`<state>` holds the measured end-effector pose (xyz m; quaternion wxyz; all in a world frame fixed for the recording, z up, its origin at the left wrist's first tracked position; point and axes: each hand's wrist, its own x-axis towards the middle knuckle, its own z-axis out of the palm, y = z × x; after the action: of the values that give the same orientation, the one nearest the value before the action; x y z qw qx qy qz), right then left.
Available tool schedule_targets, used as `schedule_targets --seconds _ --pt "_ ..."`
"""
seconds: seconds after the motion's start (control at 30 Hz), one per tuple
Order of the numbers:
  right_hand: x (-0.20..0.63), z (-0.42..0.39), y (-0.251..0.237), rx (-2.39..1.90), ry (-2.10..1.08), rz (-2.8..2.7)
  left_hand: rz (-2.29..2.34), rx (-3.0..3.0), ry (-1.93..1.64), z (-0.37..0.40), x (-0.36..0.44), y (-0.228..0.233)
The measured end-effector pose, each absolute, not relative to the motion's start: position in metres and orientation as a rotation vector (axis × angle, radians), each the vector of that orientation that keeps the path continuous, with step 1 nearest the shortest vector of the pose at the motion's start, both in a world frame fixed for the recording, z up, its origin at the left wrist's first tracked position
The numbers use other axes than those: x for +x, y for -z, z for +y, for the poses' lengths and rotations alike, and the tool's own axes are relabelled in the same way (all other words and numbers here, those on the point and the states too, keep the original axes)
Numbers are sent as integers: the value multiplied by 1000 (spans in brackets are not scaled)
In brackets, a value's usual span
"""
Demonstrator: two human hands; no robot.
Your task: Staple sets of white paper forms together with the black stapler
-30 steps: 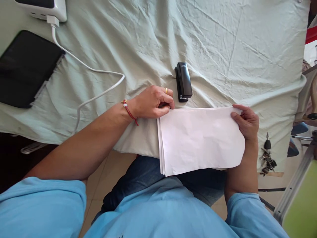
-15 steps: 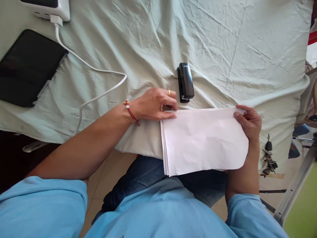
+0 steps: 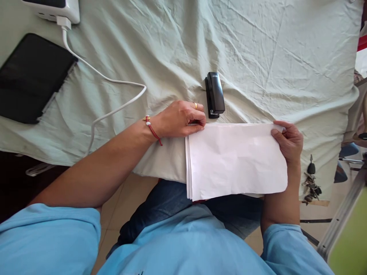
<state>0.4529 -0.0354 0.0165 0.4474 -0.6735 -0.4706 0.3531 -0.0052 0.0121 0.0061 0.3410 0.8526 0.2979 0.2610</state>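
Observation:
Several white sheets of paper (image 3: 237, 160) lie stacked across the table's front edge, their near side hanging over my lap. My left hand (image 3: 185, 118) pinches the stack's far left corner between thumb and curled fingers. At the far right corner my right hand (image 3: 288, 141) grips the sheets, thumb on top and the other fingers partly hidden behind. The sheets' left edges are slightly fanned rather than flush. Just beyond the paper, close to my left fingertips, a black stapler (image 3: 215, 94) rests on the cloth, touched by neither hand.
A pale green wrinkled cloth (image 3: 258, 49) covers the table. On the left are a black tablet-like device (image 3: 31, 78), a white charging box (image 3: 63, 9) and its white cable (image 3: 114, 80). A bunch of keys (image 3: 311, 183) lies near the right edge.
The near edge of the paper has risen slightly and the stack has shifted a little away from me. Both hands keep their hold in nearly the same places.

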Motion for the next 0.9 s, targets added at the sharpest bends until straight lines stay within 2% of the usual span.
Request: schedule_targets --seconds 0.33,0.67,0.9 --pt "453 -34 -16 -1626 -893 -1200 767 2239 -715 13 -3 -5" --pt "447 -33 -19 -1554 -840 -1084 946 2096 -602 8 -4 -13" --pt "457 -28 -16 -1437 -671 -998 946 1730 -810 9 -9 -6"
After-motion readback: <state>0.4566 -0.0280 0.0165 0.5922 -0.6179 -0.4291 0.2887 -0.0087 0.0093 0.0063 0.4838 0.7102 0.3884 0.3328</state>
